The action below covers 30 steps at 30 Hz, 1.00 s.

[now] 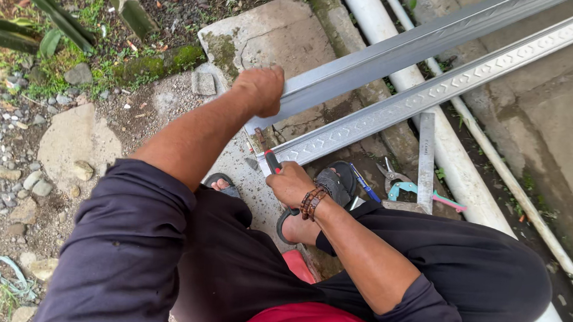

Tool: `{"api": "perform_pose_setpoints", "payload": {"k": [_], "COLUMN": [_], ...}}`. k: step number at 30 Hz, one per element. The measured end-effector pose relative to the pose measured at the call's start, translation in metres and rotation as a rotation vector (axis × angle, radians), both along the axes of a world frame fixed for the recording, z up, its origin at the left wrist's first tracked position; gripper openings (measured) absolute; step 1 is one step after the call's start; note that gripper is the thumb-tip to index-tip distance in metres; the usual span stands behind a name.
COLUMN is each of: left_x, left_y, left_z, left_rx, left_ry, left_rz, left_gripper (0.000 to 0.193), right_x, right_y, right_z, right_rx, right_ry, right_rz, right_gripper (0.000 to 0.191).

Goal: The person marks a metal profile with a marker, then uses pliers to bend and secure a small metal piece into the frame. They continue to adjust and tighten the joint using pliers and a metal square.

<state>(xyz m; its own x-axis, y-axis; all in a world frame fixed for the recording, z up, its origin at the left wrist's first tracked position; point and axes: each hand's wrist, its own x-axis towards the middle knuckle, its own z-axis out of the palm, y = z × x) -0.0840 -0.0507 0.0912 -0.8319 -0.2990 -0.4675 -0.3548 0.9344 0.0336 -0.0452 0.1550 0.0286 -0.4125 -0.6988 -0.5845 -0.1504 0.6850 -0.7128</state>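
Two long metal channels are lying across the cracked concrete slab (268,32), the plain steel profile (402,51) above and the embossed metal strip (453,85) below, both running up toward the right over white pipes (370,15). The person is squatting over their near ends. To do this well, I'd say the upper piece is needing firm downward pressure so nothing shifts while the tool is working at the strip's end. The left hand (259,88) is curled closed, pressing on the profile's end. The right hand (290,183) is wrapped tight around a red-handled tool (272,161) touching the strip's end. Tin snips (406,184) and a steel square (426,161) are lying just beside.
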Motion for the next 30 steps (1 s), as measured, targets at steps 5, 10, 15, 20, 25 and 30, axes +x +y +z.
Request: {"api": "perform_pose_setpoints", "payload": {"k": [5,10,15,20,25,30], "left_x": [0.005,0.008,0.001,0.001,0.004,0.006], "left_y": [0.017,0.008,-0.006,-0.015,-0.009,-0.016], "left_z": [-0.022,-0.038,-0.037,-0.028,-0.025,-0.020], "left_rx": [0.045,0.027,0.029,0.063,0.065,0.032], "left_ry": [-0.012,0.009,-0.048,-0.043,-0.092,-0.020], "left_rz": [-0.026,-0.068,-0.139,-0.106,-0.093,-0.111], "left_gripper": [0.041,0.034,0.038,0.034,0.033,0.034], "right_x": [0.003,0.009,-0.003,-0.018,-0.023,-0.018], "right_y": [0.017,0.014,0.014,0.019,0.032,0.036], "right_z": [-0.031,-0.038,-0.021,-0.005,0.008,0.013], "right_rx": [-0.113,-0.052,0.046,-0.086,0.071,0.057], "right_ry": [0.464,0.243,0.091,-0.231,-0.075,0.011], "right_rz": [0.620,-0.005,0.078,0.009,0.047,0.048], "right_gripper": [0.022,0.044,0.026,0.021,0.020,0.019]}}
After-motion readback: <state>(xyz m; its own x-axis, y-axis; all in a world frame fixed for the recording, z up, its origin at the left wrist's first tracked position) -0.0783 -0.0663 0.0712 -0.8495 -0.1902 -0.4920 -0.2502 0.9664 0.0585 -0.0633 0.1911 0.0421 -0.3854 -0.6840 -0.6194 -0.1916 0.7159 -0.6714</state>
